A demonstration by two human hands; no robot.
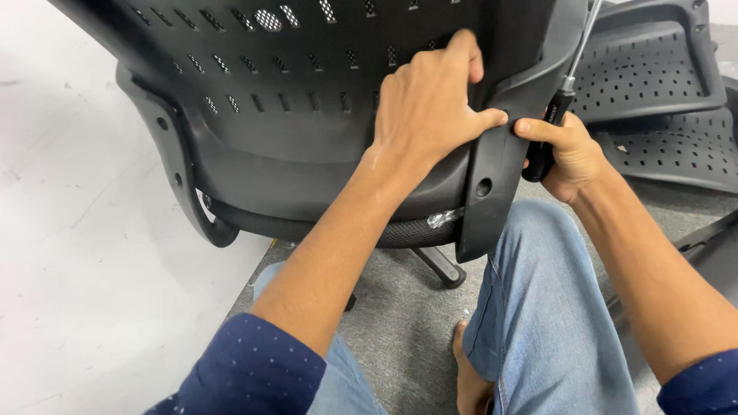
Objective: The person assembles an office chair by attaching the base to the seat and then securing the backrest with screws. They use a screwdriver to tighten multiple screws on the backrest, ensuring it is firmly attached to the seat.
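Observation:
A black plastic office chair back [300, 112] with slotted holes stands in front of me. My left hand [431, 107] grips its right side, fingers over the perforated shell and thumb pressed on the black side bracket [491, 187]. My right hand [567, 155] is beside that bracket, closed around the black handle of a screwdriver [550, 136]. The metal shaft points up past the chair's edge. The thumb touches the bracket. The screwdriver tip is out of view.
Two more black perforated chair parts [650, 67] lie on the grey mat [397, 321] at the right. A chair base leg [436, 266] shows under the seat. My jeans-clad knee [536, 308] and bare foot sit below. White floor [68, 242] spreads left.

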